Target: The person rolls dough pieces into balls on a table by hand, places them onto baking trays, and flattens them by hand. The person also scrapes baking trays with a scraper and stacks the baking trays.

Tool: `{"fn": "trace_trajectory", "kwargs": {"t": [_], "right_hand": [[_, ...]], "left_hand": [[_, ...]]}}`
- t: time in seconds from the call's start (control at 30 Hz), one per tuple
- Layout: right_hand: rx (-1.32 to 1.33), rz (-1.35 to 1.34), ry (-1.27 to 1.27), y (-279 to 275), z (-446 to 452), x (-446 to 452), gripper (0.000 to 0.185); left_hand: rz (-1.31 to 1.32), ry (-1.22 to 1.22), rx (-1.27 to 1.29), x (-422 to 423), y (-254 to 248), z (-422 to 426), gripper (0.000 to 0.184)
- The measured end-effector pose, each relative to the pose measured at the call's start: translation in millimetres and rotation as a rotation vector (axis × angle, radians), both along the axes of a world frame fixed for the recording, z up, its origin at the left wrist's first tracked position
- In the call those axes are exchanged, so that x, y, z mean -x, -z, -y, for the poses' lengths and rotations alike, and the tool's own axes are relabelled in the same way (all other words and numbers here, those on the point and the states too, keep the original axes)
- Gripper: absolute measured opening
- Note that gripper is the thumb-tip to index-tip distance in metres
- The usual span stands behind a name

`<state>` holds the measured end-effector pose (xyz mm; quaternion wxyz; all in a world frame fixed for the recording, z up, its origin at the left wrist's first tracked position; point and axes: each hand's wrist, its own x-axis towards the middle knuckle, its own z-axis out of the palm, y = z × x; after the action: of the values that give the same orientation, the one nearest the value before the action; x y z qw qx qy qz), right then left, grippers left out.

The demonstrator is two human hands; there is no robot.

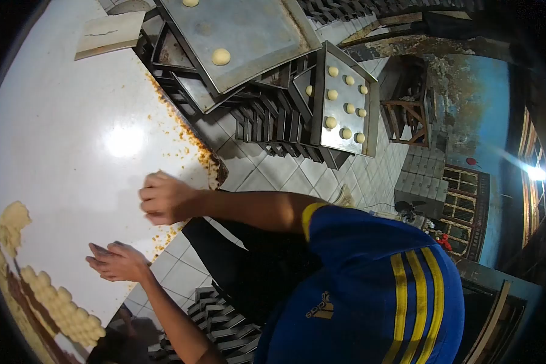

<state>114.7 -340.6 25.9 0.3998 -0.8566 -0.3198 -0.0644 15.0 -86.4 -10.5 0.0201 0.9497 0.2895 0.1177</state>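
Observation:
My right hand (pixel 168 198) is over the white tabletop (pixel 73 139), near its worn, chipped edge. Its fingers are curled in and hide whatever may lie under them. Lower in the view is my left hand (pixel 122 262), fingers stretched out, with nothing visible in it. Beyond the left hand, rows of small pale dough balls (pixel 60 306) sit packed together along the table's far side. A rough lump of dough (pixel 15 219) rests on the table just above those rows.
A metal tray (pixel 249 36) with a few dough balls tops stacked trays beside the table. Another tray (pixel 340 136) on a nearby stack carries several spaced balls. More metal pans (pixel 227 327) stand below, near my legs. A pale flat board (pixel 109 33) lies at the table's corner.

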Motion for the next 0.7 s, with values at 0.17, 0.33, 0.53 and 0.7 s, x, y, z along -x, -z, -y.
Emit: {"fn": "trace_trajectory", "kwargs": {"t": [0.17, 0.33, 0.53, 0.7], "right_hand": [[0.180, 0.124, 0.064, -7.4, 30.2, -56.6, 0.023], [0.028, 0.008, -0.059, -8.3, -3.1, -10.1, 0.020], [0.136, 0.040, 0.035, -2.5, 24.7, -51.8, 0.016], [0.029, -0.104, -0.064, -19.1, -1.2, -11.5, 0.017]], "left_hand": [[-0.079, -0.060, -0.020, 1.7, -0.6, -2.9, 0.060], [0.007, -0.016, 0.083, -3.9, -11.0, 7.8, 0.062], [-0.050, -0.036, 0.067, -4.7, -14.8, 10.5, 0.063], [-0.057, -0.025, 0.094, -3.5, -17.9, 9.2, 0.064]]}}
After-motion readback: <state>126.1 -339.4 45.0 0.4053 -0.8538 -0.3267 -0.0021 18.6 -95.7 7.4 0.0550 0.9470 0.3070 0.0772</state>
